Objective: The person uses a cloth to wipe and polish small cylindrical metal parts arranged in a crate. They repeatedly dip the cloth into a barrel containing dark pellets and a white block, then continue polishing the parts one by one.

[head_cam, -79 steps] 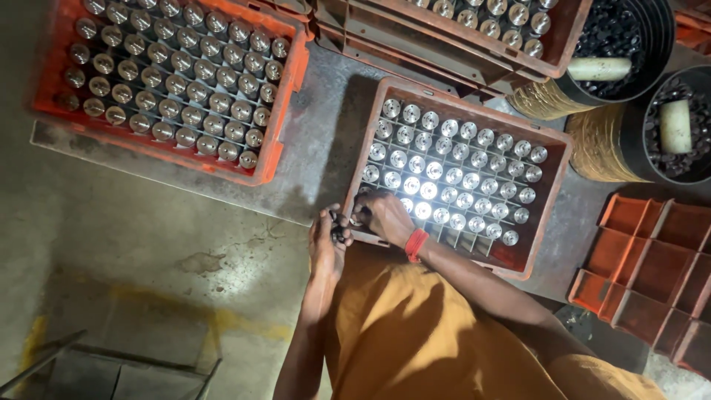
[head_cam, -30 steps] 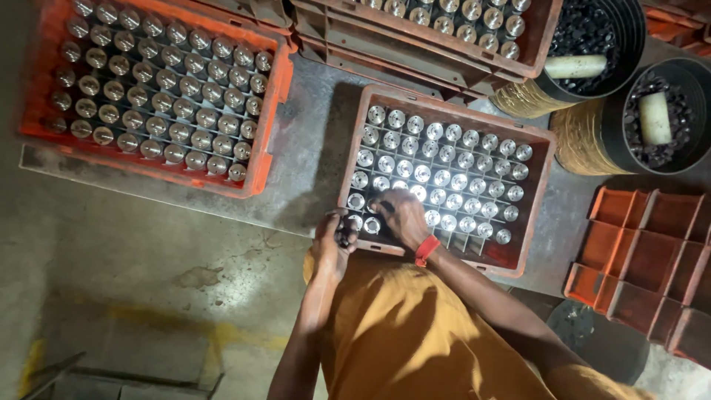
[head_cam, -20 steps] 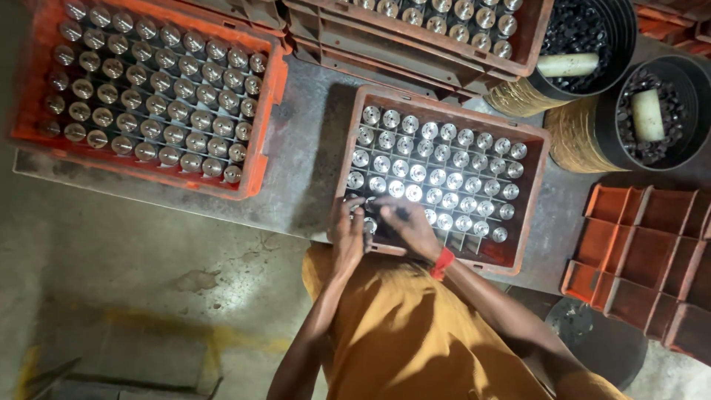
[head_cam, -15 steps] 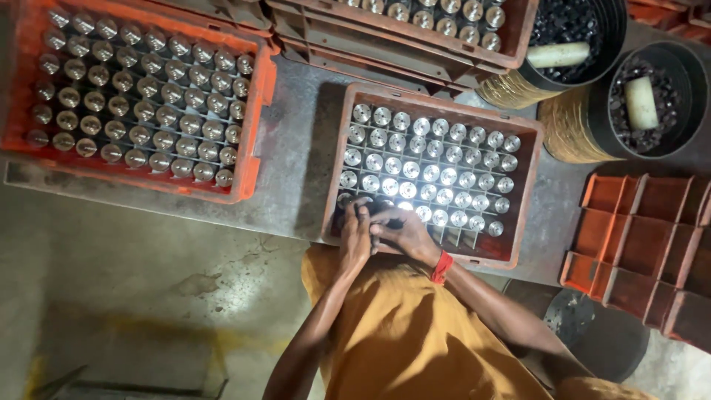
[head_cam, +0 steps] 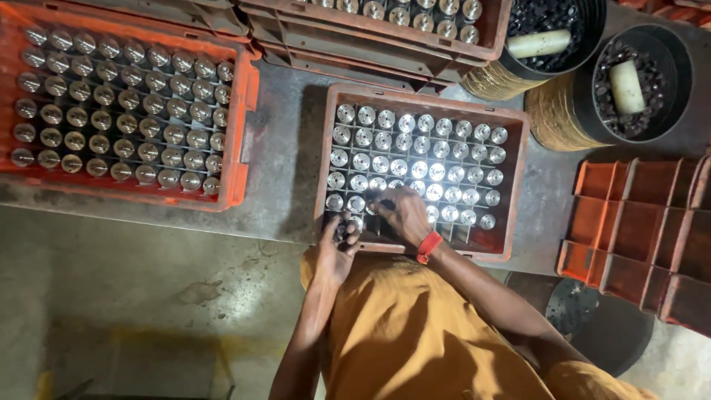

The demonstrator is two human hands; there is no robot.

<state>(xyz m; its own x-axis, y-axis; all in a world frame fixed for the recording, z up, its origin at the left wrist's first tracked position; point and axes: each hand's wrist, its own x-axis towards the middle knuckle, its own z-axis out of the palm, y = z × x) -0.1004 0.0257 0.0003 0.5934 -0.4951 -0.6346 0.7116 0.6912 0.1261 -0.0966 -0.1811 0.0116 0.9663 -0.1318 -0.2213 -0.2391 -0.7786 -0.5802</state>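
Head view shows the left hand [head_cam: 339, 248] cupping small dark parts beside the crate [head_cam: 516, 178], close by so the right hand [head_cam: 404, 215], fingers pinched, reaches the metal cylinders [head_cam: 437, 152].

middle crate [head_cam: 518, 178]: dull red-brown
metal cylinders [head_cam: 415, 148]: shiny silver, in rows
left crate [head_cam: 238, 118]: bright orange
buckets [head_cam: 563, 111]: black inside, yellowish outside
wristband [head_cam: 428, 246]: red
shirt [head_cam: 415, 333]: mustard yellow
bench [head_cam: 281, 148]: grey
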